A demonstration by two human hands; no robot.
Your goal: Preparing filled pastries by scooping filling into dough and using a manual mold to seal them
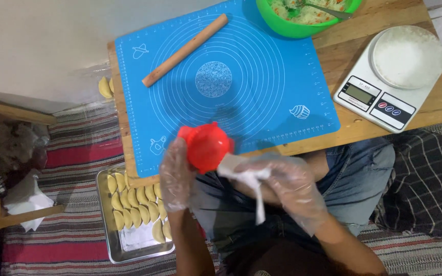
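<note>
Red dumpling press (206, 146) at frame centre, folded closed, gripped in our gloved left hand (176, 176) | right hand (282, 186) pinches pale trimmed dough (249, 179) at the press rim | judgement: squeeze evenly, strip all excess before opening | head view: tray (109, 245) of finished dumplings lower left, blue mat (262, 87) above.

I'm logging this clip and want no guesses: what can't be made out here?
- Red press, head view: shut, so its inside is hidden.
- Left hand and right hand: blurred inside clear gloves, finger grip unclear.
- Green bowl: cut by the top edge.
- Scale display: too small.
- Metal tray: partly behind the left arm.
</note>
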